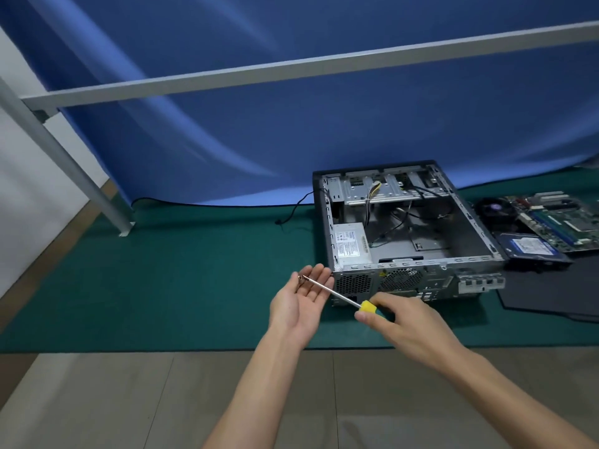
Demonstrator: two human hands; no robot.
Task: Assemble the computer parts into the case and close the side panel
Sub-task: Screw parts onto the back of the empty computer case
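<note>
An open computer case point(466, 222) lies flat on the green mat point(194, 286), with a power supply point(350, 247) in its near left corner and loose cables inside. My right hand point(408, 322) grips the yellow handle of a screwdriver point(337, 294). The shaft points left across my left hand point(301, 303), which is palm up with straight fingers. A small screw point(303, 279) sits at the screwdriver tip over my left fingers. Right of the case lie a motherboard with a fan point(547, 218) and a blue-labelled hard drive point(531, 249).
A dark panel point(551, 293) lies flat on the mat right of the case, partly under the drive. A grey metal frame leg point(64, 163) and crossbar point(291, 69) stand at the left and overhead. Blue cloth hangs behind. A black cable point(298, 205) trails left of the case.
</note>
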